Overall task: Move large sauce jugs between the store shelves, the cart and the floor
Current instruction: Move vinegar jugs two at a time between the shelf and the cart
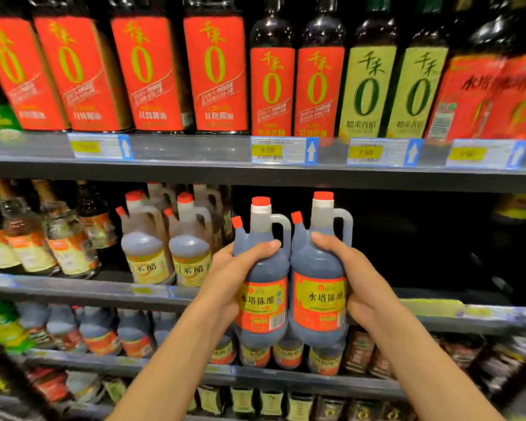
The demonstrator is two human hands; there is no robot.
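Left hand [225,278] grips one jug [263,287], right hand [359,278] grips another jug [319,287] — touching side by side, upright, before the shelf [73,288].

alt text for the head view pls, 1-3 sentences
Two bare hands hold two dark, red-capped vinegar jugs side by side before store shelves: left hand on the left jug, right hand on the right jug. Red-labelled bottles line the upper shelf.

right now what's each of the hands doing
Left hand: grips the left dark vinegar jug by its body.
Right hand: grips the right dark vinegar jug by its body.
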